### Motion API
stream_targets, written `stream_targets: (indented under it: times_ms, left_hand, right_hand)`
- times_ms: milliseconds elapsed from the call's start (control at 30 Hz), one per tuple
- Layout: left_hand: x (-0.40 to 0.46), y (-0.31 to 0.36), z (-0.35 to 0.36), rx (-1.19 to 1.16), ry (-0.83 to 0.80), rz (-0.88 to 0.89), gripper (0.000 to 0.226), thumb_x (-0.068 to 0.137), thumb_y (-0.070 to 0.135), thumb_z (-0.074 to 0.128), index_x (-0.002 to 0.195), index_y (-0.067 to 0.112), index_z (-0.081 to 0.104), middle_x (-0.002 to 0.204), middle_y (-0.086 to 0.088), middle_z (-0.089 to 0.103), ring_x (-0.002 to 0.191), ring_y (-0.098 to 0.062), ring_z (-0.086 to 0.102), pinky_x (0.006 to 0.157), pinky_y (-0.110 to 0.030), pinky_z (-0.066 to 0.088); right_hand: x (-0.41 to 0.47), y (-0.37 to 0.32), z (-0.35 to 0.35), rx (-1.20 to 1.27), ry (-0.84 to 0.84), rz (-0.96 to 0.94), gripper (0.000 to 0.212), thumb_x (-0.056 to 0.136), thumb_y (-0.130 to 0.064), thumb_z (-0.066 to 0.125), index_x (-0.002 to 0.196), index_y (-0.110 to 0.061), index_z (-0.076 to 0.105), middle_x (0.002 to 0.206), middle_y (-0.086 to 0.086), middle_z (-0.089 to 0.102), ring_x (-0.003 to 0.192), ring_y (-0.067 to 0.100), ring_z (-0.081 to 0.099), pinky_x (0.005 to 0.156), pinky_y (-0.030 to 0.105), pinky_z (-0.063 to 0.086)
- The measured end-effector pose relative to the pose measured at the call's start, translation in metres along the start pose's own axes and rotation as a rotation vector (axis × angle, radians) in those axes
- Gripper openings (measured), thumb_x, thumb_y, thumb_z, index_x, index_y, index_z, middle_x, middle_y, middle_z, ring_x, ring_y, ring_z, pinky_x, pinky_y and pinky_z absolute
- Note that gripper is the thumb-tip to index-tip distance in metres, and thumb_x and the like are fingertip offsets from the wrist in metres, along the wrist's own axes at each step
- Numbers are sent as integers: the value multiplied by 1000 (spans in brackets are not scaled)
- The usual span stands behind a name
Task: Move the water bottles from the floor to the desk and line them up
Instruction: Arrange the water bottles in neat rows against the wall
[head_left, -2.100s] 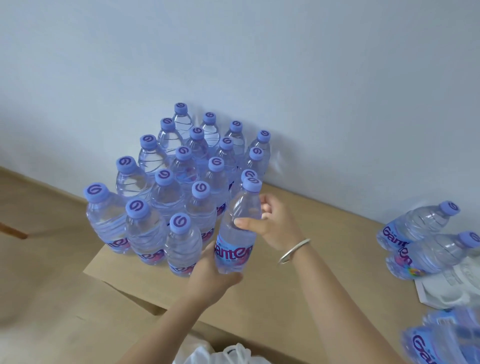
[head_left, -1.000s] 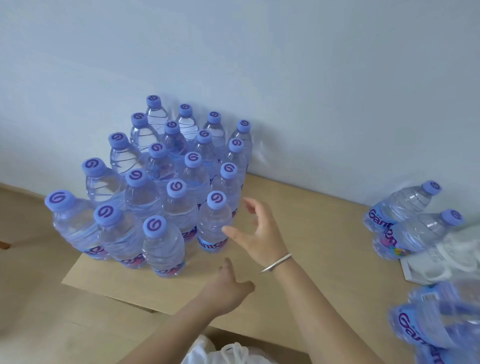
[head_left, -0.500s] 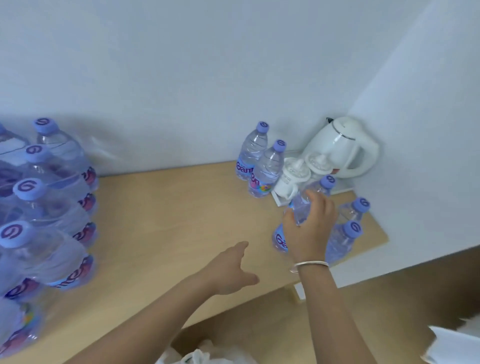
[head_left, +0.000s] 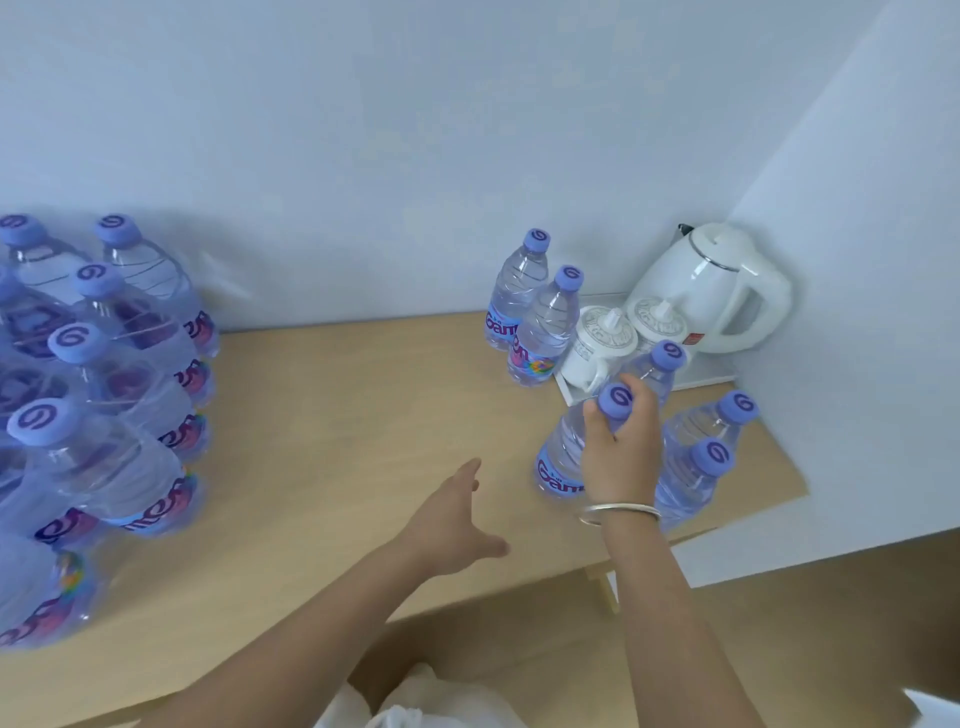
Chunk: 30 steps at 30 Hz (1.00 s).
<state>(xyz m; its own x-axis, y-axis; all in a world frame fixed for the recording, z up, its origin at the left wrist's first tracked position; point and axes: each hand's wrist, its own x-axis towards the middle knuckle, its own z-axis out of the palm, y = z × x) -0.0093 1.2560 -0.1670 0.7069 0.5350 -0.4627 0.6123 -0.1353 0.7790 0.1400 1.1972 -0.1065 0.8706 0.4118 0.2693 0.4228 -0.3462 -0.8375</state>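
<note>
A pale wooden desk (head_left: 332, 415) is set into a white corner. On it, the neck of one bottle (head_left: 566, 457) is gripped just under its cap by the right hand (head_left: 621, 452), fingers curled round it; the bottle is upright with its base on the desk. A second ago both hands were empty beside the big block; since then the view has been swung to the right end and this bottle taken hold of, so the next one is judged to be under way to the rows. The left hand (head_left: 452, 525) is held open, nearer the front edge and to the left of the grip, fingers spread and nothing in it, probably ready to help.

Three more loose bottles (head_left: 696, 467) are crowded just behind and right of the grip, touching or nearly so; they could be knocked as the held one is lifted. Farther back, two bottles (head_left: 540, 322) are stood beside a tray (head_left: 711, 371) carrying two lidded cups (head_left: 602, 343) and a kettle (head_left: 711, 286). Well to the left, the lined-up block (head_left: 104, 395) is seen, blurred. The desk between is bare, so the path is judged open.
</note>
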Motion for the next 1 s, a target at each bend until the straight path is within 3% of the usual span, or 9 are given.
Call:
stream_targets:
  times_ms: [67, 167, 267, 333, 500, 633, 800, 900, 1000]
  left_hand:
    - [-5, -5, -2, -61, 61, 10, 109, 71, 29, 80, 151, 23, 6, 150, 3, 29, 132, -13, 37, 98, -21, 36]
    - [-16, -10, -8, -260, 137, 53, 112, 65, 23, 85, 148, 28, 11, 140, 12, 36, 127, -7, 41, 97, -21, 38]
    - [-34, -21, -20, -446, 279, 81, 85, 52, 14, 89, 124, 25, 45, 111, 7, 62, 90, -3, 63, 77, -27, 55]
    - [-54, -32, -31, -506, 296, 58, 70, 43, 18, 86, 106, 23, 55, 90, 4, 68, 72, -9, 64, 67, -32, 55]
    - [-107, -54, -60, -619, 107, 118, 33, 62, 1, 71, 90, -2, 55, 72, -15, 58, 62, -22, 46, 55, -27, 39]
    - [-138, -77, -75, -642, 108, 117, 36, 67, 3, 75, 97, 4, 56, 76, -9, 62, 65, -20, 52, 59, -26, 45]
    - [-166, -99, -88, -672, 299, 83, 42, 61, 4, 78, 98, 5, 58, 78, -5, 62, 69, -15, 56, 66, -28, 48]
    - [-182, -113, -96, -722, 272, 76, 32, 64, 6, 76, 92, 9, 62, 74, -2, 65, 67, -13, 58, 64, -24, 47]
    - [-191, -130, -97, -773, 317, 46, 45, 59, 9, 80, 101, 8, 63, 82, -5, 69, 73, -14, 64, 66, -24, 51]
  right_hand:
    - [-5, -15, -1, 78, -44, -25, 29, 85, -7, 63, 113, -8, 56, 102, -6, 57, 93, 1, 49, 74, -5, 29]
    - [-11, -40, 1, 240, -171, -1, 21, 83, -11, 66, 100, -20, 56, 89, -12, 58, 75, -6, 53, 73, 1, 38]
    - [-25, -64, 12, 398, -301, 70, 15, 82, -18, 69, 91, -23, 59, 82, -12, 60, 71, -4, 55, 74, 13, 45]
    - [-35, -78, 23, 420, -403, 83, 14, 79, -21, 72, 83, -23, 59, 75, -11, 59, 67, -3, 54, 71, 16, 46]
    - [-60, -101, 52, 446, -999, 124, 48, 55, -38, 79, 87, -12, 54, 74, -7, 63, 71, 9, 61, 68, 24, 44]
    - [-93, -123, 73, 390, -1020, 86, 37, 65, -30, 80, 83, -6, 58, 69, -3, 62, 62, 9, 59, 63, 24, 46]
    - [-121, -146, 99, 315, -1011, 72, 29, 70, -32, 79, 84, -15, 61, 73, -5, 66, 64, 7, 61, 65, 25, 45]
    - [-133, -152, 114, 226, -1166, 10, 54, 63, -42, 82, 103, -15, 59, 96, -2, 70, 85, 9, 67, 75, 29, 51]
    - [-151, -153, 126, 129, -1221, -47, 87, 48, -59, 83, 118, -20, 52, 104, -7, 68, 98, 12, 66, 91, 43, 52]
